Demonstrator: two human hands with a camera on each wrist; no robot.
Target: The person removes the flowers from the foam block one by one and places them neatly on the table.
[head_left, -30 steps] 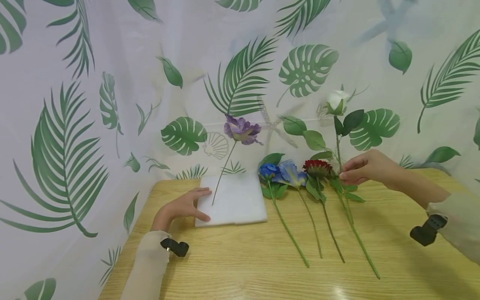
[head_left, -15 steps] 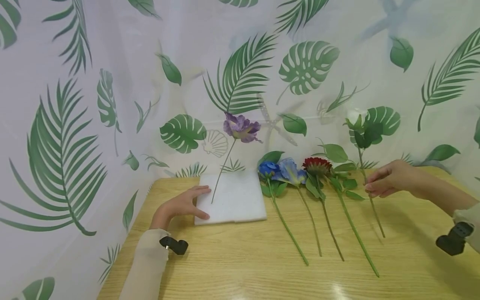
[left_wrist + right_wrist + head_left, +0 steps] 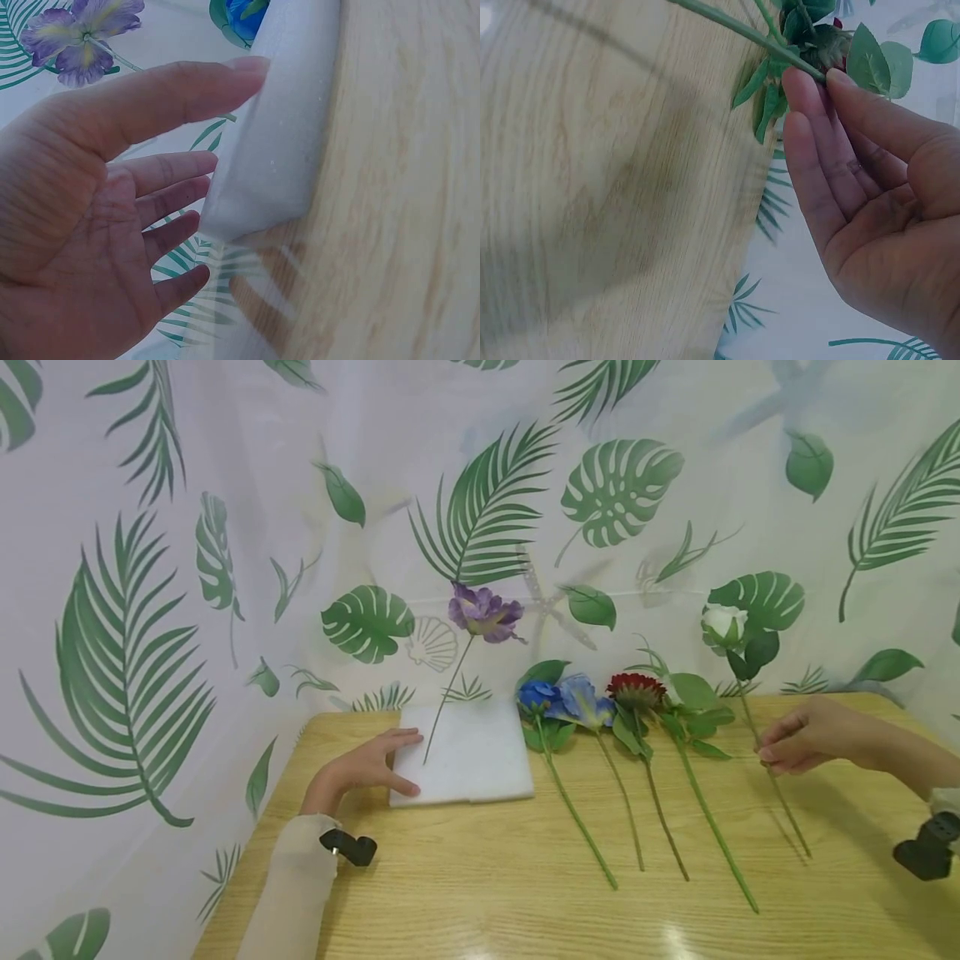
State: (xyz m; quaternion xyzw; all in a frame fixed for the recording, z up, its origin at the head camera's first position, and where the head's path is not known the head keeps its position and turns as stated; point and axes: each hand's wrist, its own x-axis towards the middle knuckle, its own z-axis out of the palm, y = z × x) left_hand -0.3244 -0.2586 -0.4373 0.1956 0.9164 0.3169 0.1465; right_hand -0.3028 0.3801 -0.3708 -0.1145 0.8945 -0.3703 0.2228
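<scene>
My right hand (image 3: 825, 735) pinches the stem of a white artificial rose (image 3: 724, 625) between thumb and fingertips, above the right part of the table. The rose leans, bloom up and left; the right wrist view shows its green stem (image 3: 735, 26) at the fingertips. With fingers spread, my left hand (image 3: 367, 770) touches the left edge of a white foam block (image 3: 480, 772). A purple artificial flower (image 3: 486, 614) stands in the foam, tilted right. In the left wrist view the thumb and fingers lie along the foam's side (image 3: 281, 142).
Right of the foam lie a blue rose (image 3: 538, 695), a light blue flower (image 3: 583, 703), a dark red flower (image 3: 636, 689) and a green stem (image 3: 708, 818) with leaves, its bloom mostly hidden. A leaf-printed curtain (image 3: 480, 510) hangs behind the wooden table (image 3: 525, 902).
My right hand has carried the white rose right and lower, away from the lying flowers. The left hand, the foam and the purple flower stay put.
</scene>
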